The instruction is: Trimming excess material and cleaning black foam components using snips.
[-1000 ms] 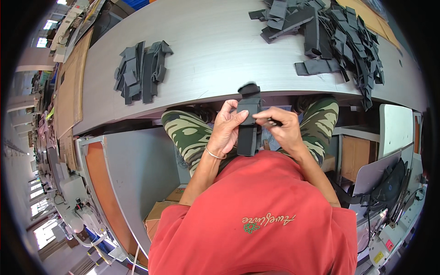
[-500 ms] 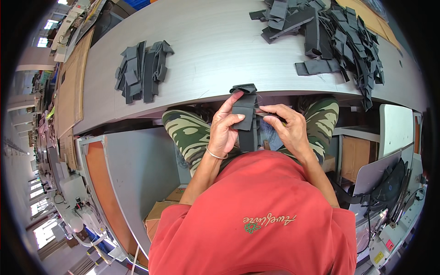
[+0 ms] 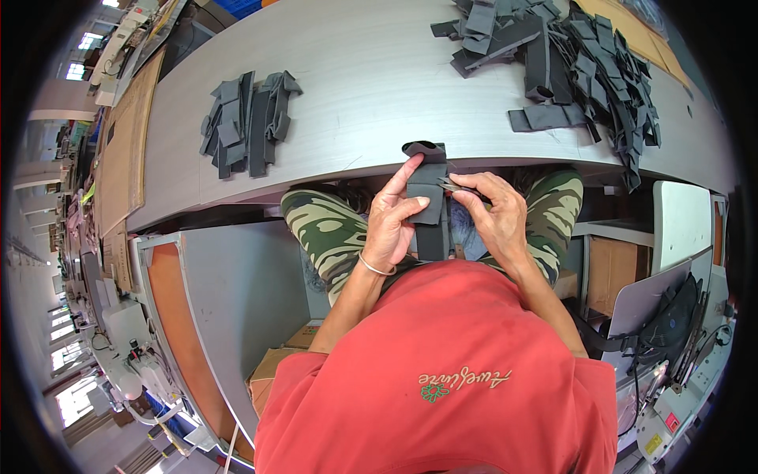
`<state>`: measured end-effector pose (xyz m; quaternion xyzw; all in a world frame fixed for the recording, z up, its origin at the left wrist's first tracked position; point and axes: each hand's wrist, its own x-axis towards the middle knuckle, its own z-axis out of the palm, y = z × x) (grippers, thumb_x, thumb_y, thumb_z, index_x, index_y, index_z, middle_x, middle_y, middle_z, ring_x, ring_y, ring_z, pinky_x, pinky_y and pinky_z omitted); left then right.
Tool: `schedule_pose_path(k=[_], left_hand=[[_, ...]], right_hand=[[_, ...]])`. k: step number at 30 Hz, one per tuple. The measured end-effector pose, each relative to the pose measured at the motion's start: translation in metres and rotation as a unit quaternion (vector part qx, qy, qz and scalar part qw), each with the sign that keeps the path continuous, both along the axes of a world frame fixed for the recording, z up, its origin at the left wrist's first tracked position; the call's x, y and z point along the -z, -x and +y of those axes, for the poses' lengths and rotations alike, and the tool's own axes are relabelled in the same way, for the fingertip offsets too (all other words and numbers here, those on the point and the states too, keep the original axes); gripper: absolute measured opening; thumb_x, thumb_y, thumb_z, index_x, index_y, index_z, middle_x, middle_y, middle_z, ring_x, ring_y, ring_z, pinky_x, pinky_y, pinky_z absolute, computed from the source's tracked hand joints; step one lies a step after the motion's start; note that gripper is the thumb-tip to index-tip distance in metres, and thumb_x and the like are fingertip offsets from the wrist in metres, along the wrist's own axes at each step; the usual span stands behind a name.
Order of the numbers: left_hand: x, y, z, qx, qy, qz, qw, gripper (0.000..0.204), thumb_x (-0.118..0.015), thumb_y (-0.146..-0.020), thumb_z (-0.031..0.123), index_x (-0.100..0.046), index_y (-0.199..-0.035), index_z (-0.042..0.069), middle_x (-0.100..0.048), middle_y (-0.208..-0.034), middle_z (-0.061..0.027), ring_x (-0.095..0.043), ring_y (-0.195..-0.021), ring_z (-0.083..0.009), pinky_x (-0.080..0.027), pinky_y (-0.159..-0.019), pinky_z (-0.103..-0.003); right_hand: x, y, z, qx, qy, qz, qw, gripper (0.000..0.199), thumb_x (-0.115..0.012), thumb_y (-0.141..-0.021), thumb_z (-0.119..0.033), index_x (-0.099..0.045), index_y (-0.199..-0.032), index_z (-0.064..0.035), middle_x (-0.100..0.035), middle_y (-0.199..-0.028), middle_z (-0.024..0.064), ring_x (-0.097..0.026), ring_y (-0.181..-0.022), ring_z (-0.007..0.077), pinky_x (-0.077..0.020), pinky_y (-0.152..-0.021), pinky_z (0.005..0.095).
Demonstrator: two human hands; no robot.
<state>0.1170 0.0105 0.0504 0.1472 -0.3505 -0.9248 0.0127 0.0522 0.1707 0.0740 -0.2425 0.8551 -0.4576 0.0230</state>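
Observation:
A dark grey fabric strip (image 3: 431, 237) with a folded flap hangs over my lap, its curled upper end at the table's front edge. My left hand (image 3: 388, 224) grips the strip from its left side, thumb lying across the flap and index finger reaching up to the curled end. In my right hand (image 3: 500, 215) is a small pair of pointed metal thread snips (image 3: 450, 186), pinched between thumb and fingers. Their tip is at the right edge of the strip. My fingers hide most of the handle.
On the pale table (image 3: 355, 103), a small stack of grey strips (image 3: 237, 122) lies at left and a large heap (image 3: 584, 71) at far right. A grey cabinet panel (image 3: 245, 276) stands left of my legs. A cardboard box (image 3: 620, 272) sits on the shelf at right.
The strip and my left hand have shifted slightly right. My right hand has turned a little, and the snips' tip now shows more plainly beside the strip's edge.

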Motion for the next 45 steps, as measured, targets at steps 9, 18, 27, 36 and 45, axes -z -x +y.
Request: schedule_pose_path(k=[9,18,27,36,45], left_hand=[[-0.002,0.001,-0.002,-0.005,0.01,0.015,1.0,0.063,-0.05,-0.08,-0.009,-0.034,-0.14,0.001,-0.059,-0.116,-0.0157,-0.06,-0.104,-0.0226,-0.048,-0.093,-0.034],[0.003,-0.001,0.0,-0.011,0.029,0.011,0.999,0.063,-0.05,-0.08,-0.009,-0.033,-0.14,0.0,-0.058,-0.117,-0.0164,-0.06,-0.104,-0.0231,-0.048,-0.093,-0.034],[0.002,-0.001,0.001,-0.021,0.051,0.0,0.999,0.061,-0.05,-0.079,-0.011,-0.038,-0.138,0.0,-0.057,-0.119,-0.0121,-0.059,-0.101,-0.0148,-0.048,-0.089,-0.029],[0.005,-0.002,0.005,-0.011,0.14,0.029,0.99,0.061,-0.053,-0.078,-0.013,-0.041,-0.136,-0.002,-0.054,-0.123,-0.01,-0.053,-0.107,-0.0123,-0.043,-0.092,-0.026],[0.002,-0.002,0.009,-0.008,0.268,0.087,0.959,0.06,-0.053,-0.075,-0.013,-0.043,-0.134,-0.004,-0.049,-0.13,-0.0104,-0.046,-0.119,-0.0143,-0.035,-0.102,-0.027]], right_hand=[[0.009,0.0,0.003,0.019,0.072,-0.063,0.995,0.018,-0.068,-0.079,-0.015,-0.07,-0.096,-0.0082,-0.067,-0.08,0.0082,-0.063,-0.072,0.023,-0.0471,-0.066,0.0303],[0.014,0.002,-0.004,0.02,0.126,-0.127,0.984,0.02,-0.068,-0.079,-0.013,-0.069,-0.098,-0.007,-0.069,-0.088,0.0077,-0.066,-0.08,0.0207,-0.0488,-0.072,0.0299],[0.0,0.003,-0.002,0.005,-0.042,0.08,0.996,0.015,-0.069,-0.075,-0.016,-0.071,-0.09,-0.0114,-0.065,-0.076,0.0052,-0.056,-0.067,0.023,-0.0424,-0.062,0.0324],[0.0,0.005,-0.007,-0.028,0.04,0.003,0.999,0.018,-0.069,-0.076,-0.017,-0.069,-0.093,-0.0099,-0.063,-0.076,0.0065,-0.057,-0.069,0.0256,-0.0444,-0.063,0.0356],[0.002,0.002,-0.013,-0.048,0.014,0.03,0.998,0.015,-0.067,-0.078,-0.019,-0.069,-0.09,-0.0107,-0.061,-0.073,0.0046,-0.056,-0.069,0.0247,-0.043,-0.065,0.0366]])
